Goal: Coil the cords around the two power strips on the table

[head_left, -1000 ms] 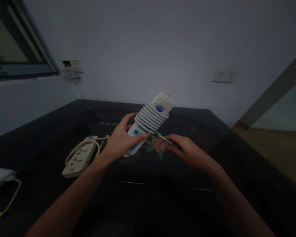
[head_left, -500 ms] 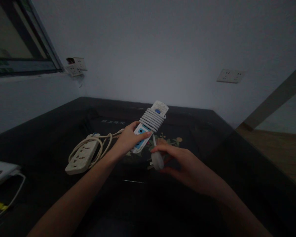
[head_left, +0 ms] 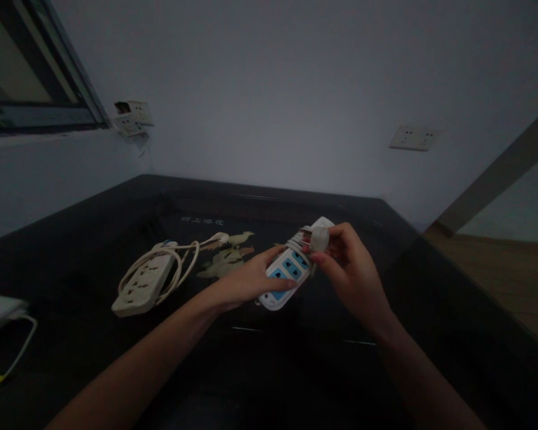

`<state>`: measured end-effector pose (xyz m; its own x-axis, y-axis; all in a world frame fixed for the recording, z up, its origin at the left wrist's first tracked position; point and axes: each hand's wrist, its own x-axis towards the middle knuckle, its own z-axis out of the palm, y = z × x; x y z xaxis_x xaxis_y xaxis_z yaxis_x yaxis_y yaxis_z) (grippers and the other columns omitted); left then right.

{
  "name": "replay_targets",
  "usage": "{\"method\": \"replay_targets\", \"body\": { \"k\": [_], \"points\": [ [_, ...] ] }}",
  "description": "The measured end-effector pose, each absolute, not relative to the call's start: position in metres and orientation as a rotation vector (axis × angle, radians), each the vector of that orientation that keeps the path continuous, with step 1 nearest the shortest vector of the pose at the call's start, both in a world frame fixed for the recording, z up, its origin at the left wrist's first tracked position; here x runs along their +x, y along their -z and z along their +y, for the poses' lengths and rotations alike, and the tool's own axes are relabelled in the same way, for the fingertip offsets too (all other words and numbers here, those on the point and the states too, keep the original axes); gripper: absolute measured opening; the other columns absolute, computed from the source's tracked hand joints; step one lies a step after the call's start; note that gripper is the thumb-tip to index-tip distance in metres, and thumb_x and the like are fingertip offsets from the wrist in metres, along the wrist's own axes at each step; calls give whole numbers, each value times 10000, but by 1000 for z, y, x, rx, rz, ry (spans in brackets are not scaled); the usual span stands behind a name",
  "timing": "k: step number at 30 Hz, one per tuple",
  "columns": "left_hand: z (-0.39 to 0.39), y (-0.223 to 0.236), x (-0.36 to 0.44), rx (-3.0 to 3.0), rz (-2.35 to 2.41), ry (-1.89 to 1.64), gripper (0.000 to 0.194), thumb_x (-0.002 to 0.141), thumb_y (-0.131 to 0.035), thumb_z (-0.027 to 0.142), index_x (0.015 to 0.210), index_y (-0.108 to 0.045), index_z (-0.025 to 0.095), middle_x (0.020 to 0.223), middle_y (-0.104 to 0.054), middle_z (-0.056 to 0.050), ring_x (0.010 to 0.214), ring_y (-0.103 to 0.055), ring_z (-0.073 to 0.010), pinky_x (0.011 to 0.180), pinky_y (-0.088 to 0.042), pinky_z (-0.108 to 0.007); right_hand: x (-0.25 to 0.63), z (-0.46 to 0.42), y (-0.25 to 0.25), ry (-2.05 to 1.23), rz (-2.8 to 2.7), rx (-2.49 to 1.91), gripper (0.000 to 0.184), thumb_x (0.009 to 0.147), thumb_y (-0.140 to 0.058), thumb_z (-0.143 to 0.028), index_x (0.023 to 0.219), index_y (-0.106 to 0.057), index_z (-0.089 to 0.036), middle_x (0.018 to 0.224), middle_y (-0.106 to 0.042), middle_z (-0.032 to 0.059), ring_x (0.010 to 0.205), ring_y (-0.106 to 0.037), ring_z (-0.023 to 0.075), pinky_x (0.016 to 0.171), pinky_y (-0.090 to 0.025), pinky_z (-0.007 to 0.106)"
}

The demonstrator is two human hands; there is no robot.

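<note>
The left grip [head_left: 251, 279] is clamped on the lower end of a white power strip [head_left: 290, 270] with blue sockets, thumb lying across its face and the fingers passing underneath. The strip slants away from that grip, its far end up and to the right, beside the right grip [head_left: 323, 243]. Grey cord [head_left: 295, 241] is wound in close loops around its upper part, just beyond the left thumb. The right grip is pinched on a pale plug [head_left: 319, 239], holding it over the wound part with its prongs pointing toward the left. Left of the left grip, a cream power strip [head_left: 140, 289] lies on the dark counter [head_left: 296, 370], its own cord [head_left: 176, 276] looped loosely over it and ending in a plug near the left wrist. Farther out on that side are a white device [head_left: 0, 312] with a cable and something yellow, too dim to identify. Beyond the right grip, a double wall socket [head_left: 413, 138] sits on the wall.
</note>
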<state>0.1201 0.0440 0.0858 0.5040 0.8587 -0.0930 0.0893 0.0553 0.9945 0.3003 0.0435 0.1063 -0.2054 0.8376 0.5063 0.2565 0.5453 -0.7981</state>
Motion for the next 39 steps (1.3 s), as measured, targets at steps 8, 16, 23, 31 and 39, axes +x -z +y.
{"method": "replay_targets", "body": {
  "k": [8,16,23,31,39],
  "points": [
    [41,-90,116,1108,733,-639,840,832,-447,112,1448,46,400,1274,-546,-120,933,-657,-212,695,-556,-338,306,43,-111,-614,-1634,-878,187,753,-620,-241,861,-468,-226,781,-574,-10,722,-590,142,640,-497,286],
    [32,-91,132,1603,985,-845,977,726,-575,136,1474,33,299,1371,-451,-152,810,-624,-169,639,-537,-295,296,39,-104,-159,-1800,-964,180,763,-670,-232,883,-536,-216,869,-574,25,791,-572,169,688,-499,327],
    [24,-101,127,1761,1094,-890,571,959,-341,292,1477,-108,247,1410,-436,-144,1117,-556,-229,826,-513,-331,300,37,-106,-104,-1784,-845,220,771,-690,-246,945,-556,-235,1002,-596,48,945,-584,200,773,-532,370],
    [26,-106,120,1289,838,-947,789,822,-602,207,1437,-113,278,1207,-589,-123,967,-622,-216,731,-519,-305,301,24,-110,-197,-1747,-738,303,766,-685,-143,1009,-533,-241,1064,-608,57,1021,-604,202,769,-562,349],
    [30,-98,125,1482,825,-1060,1067,769,-653,172,1444,163,303,1392,-438,-158,1128,-559,-245,934,-480,-422,293,25,-102,-35,-1782,-725,328,726,-724,-116,958,-532,-245,969,-678,30,915,-659,183,777,-546,336]
  ]
}}
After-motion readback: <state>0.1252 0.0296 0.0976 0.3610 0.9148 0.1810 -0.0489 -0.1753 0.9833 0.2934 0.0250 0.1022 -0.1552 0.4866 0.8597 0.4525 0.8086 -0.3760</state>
